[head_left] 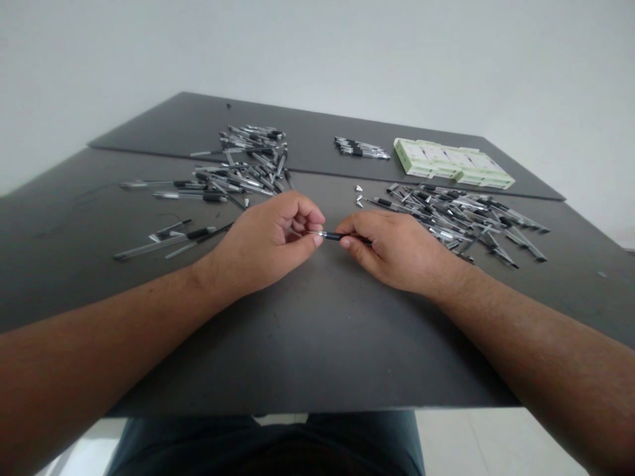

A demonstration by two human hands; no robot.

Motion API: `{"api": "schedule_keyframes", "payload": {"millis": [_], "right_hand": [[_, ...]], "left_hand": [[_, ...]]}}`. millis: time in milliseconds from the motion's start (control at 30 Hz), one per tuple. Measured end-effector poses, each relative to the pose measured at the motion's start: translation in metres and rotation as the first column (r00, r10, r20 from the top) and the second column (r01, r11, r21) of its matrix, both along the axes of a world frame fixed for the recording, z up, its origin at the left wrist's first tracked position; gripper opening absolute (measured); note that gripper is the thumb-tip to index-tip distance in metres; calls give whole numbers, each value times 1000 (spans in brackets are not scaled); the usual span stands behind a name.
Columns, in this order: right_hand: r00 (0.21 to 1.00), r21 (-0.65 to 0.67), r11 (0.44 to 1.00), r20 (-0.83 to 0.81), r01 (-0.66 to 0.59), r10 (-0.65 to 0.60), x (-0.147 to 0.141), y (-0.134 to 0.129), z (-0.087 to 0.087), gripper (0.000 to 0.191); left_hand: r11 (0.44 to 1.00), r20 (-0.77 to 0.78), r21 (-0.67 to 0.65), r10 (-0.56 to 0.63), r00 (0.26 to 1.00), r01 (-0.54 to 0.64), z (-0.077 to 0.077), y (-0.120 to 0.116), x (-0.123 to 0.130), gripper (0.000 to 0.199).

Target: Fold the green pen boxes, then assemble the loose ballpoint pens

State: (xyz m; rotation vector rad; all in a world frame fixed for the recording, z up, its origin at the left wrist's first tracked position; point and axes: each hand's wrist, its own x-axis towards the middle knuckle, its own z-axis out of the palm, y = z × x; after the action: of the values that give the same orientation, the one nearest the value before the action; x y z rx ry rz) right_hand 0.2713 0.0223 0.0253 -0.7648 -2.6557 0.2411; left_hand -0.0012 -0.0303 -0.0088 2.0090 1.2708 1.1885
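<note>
A pen (333, 236) with a black grip lies level between my two hands over the dark table. My right hand (399, 250) is closed around its barrel, hiding most of that end. At the pen's thin, shiny tip end, my left hand (272, 239) pinches with thumb and forefinger, the other fingers curled. Whether a separate small part sits between those fingertips is too small to tell. Beyond my right hand, several silver cone tips (359, 198) lie beside a heap of clear pens with black grips (461, 215).
Behind my left hand spreads another heap of pens and pen parts (238, 175), with a few loose ones (163, 244) nearer the left. A small row of pens (361, 147) lies at the back, beside pale green boxes (451, 162). A seam crosses the dark table (307, 344).
</note>
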Motion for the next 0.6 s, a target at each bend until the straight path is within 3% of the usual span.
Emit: {"api": "schedule_keyframes", "payload": {"millis": [100, 300, 500, 600], "right_hand": [[1000, 5, 1000, -9, -2, 2, 0, 0, 0, 27], [999, -13, 1000, -42, 17, -17, 0, 0, 0, 23], [995, -1, 999, -89, 52, -52, 0, 0, 1, 10], [999, 18, 1000, -47, 23, -22, 0, 1, 2, 16]], "left_hand": [[1000, -13, -12, 16, 1000, -16, 2, 1, 0, 26], [993, -243, -73, 76, 967, -96, 19, -3, 4, 23], [992, -274, -61, 86, 958, -107, 26, -6, 6, 19], [994, -275, -46, 82, 958, -99, 25, -6, 5, 17]]}}
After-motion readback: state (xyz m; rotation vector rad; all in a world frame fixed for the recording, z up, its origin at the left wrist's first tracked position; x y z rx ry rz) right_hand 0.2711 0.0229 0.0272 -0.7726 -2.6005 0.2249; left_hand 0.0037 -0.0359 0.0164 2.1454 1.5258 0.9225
